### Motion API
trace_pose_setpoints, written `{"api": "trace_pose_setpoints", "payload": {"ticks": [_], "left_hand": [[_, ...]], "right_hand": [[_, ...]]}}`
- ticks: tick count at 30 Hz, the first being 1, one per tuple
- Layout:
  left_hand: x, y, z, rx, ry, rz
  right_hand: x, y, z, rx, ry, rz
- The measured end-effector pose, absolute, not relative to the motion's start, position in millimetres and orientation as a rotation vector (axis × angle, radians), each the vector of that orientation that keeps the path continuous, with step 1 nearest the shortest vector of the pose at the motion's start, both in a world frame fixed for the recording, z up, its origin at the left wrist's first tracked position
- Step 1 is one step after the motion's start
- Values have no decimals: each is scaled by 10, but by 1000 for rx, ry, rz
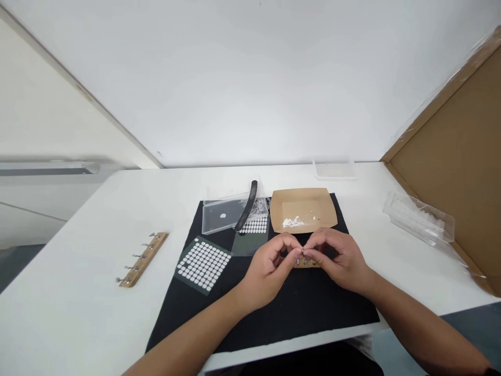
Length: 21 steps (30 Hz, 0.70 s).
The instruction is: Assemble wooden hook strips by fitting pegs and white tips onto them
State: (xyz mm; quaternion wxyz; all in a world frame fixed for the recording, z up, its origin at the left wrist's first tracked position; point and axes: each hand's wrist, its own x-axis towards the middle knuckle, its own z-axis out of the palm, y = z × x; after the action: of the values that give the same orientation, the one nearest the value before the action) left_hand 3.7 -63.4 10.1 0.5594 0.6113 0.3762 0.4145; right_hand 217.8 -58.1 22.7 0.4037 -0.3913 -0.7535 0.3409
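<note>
Wood strip [301, 265] lies on the black mat [305, 305], just below the meeting fingertips, partly hidden by the hands, with small metal fittings along it. At far left, a second strip [145, 262] with a row of metal fittings lies slantwise on the white table [94, 313]. Next comes a sheet [203, 263] of white dots on the mat, then another dotted sheet [250, 243], partly under a clear box [213, 225] that holds pale slivers [258, 209]; a curved black bar [247, 206] lies across the box. The left hand [270, 269] pinches, thumb and forefinger nearly together, at a tiny part [302, 249] too small to identify. Behind the hands is a paper tray [331, 209] with white bits [295, 221] inside. The right hand [344, 258] pinches the same part just as tightly. Farther right sit a clear tray [334, 171] against the wall, clear containers [420, 216] and cardboard [454, 151].
</note>
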Motion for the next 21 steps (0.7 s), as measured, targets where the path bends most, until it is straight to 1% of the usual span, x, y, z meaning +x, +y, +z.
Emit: {"api": "trace_pose_setpoints", "payload": {"ticks": [4,9,12,14,17,21], "left_hand": [[28,-616,113,1459,850,969],[-33,-569,150,1520,741,904],[-47,-541,163,1752,733,930],[-16,-540,153,1973,757,1002],[91,-573,110,2236,833,1068],[265,-644,32,2497,950,843]], "right_hand": [[2206,-579,263,-934,-1963,865],[2263,-629,318,-852,-2071,701],[2388,-613,388,-815,-2108,598],[2517,-574,446,-868,-2168,538],[2712,-517,500,-1007,-2295,593],[2833,-516,471,-1168,-2413,653]]}}
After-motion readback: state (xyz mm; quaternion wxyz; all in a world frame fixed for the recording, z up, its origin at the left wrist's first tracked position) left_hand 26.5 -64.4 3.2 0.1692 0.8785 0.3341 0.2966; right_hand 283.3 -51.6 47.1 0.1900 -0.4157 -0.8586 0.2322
